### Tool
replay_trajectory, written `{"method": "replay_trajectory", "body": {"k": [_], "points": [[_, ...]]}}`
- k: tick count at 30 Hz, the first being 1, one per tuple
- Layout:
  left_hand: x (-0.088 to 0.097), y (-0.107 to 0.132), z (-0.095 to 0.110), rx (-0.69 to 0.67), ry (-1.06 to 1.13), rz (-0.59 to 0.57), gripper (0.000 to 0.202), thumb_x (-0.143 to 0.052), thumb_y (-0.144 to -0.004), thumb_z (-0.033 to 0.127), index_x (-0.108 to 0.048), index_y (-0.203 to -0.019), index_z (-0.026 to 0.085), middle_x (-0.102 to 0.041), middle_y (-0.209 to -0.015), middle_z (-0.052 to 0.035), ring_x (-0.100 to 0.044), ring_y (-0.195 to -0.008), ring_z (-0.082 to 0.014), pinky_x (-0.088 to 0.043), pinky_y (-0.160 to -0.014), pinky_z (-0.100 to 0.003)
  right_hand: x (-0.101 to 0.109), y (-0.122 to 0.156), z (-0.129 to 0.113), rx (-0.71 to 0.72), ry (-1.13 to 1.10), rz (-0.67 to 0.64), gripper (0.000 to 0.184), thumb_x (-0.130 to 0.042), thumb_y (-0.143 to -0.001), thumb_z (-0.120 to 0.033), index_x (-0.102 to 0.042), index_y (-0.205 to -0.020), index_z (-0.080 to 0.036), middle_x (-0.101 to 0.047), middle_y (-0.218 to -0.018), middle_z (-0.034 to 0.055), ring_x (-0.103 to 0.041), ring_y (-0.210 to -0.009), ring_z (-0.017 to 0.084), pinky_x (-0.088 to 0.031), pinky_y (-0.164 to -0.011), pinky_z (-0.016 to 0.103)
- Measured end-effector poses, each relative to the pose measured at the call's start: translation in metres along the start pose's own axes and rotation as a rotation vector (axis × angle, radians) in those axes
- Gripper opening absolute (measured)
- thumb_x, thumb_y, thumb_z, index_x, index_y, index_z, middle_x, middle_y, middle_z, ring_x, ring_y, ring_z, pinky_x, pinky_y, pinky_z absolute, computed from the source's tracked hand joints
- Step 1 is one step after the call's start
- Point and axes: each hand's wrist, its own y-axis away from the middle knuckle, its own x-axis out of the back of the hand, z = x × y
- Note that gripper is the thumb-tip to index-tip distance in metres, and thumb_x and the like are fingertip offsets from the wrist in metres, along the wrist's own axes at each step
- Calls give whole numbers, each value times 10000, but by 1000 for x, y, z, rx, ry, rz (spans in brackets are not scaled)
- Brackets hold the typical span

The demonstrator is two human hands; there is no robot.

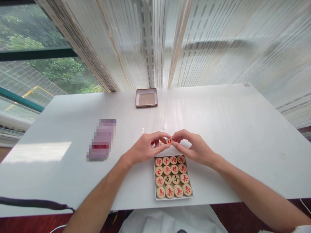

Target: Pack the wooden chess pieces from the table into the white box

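Both my hands meet just beyond a small white box [155,181] filled with several round wooden chess pieces [170,176] marked in red and black. My left hand [145,149] and my right hand [194,147] pinch together on one wooden piece with a red character [169,141]. A second piece shows partly behind my left fingers. Thumbs and forefingers of both hands are closed on the piece, held a little above the white table [218,136].
The box's brown-rimmed lid [146,97] lies open at the table's far edge. A blurred purple object [102,139] rests on the left of the table. A dark strap [36,204] crosses the near left corner. Curtains and a window stand behind.
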Motion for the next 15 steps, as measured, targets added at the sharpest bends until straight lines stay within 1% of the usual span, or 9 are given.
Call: {"method": "replay_trajectory", "body": {"k": [8, 15], "points": [[1, 1, -1, 22, 10, 6, 278, -690, -938, 337, -689, -1201, 246, -761, -903, -6, -596, -666, -109, -467, -601, -252, 1, -1, -2, 34, -17, -9, 141, -660, -957, -266, -630, -1087, -220, -743, -955, 41, -700, -851, 168, -603, -803, 335], [1, 0, 0, 23, 62, 9, 273, -704, -933, 336, -674, -1174, 213, -771, -928, -23, -684, -756, -130, -462, -609, -248, -1, -2, -1, 62, -27, 5, 171, -694, -936, -270, -640, -1089, -216, -741, -967, 41, -688, -833, 163, -606, -783, 334]]}}
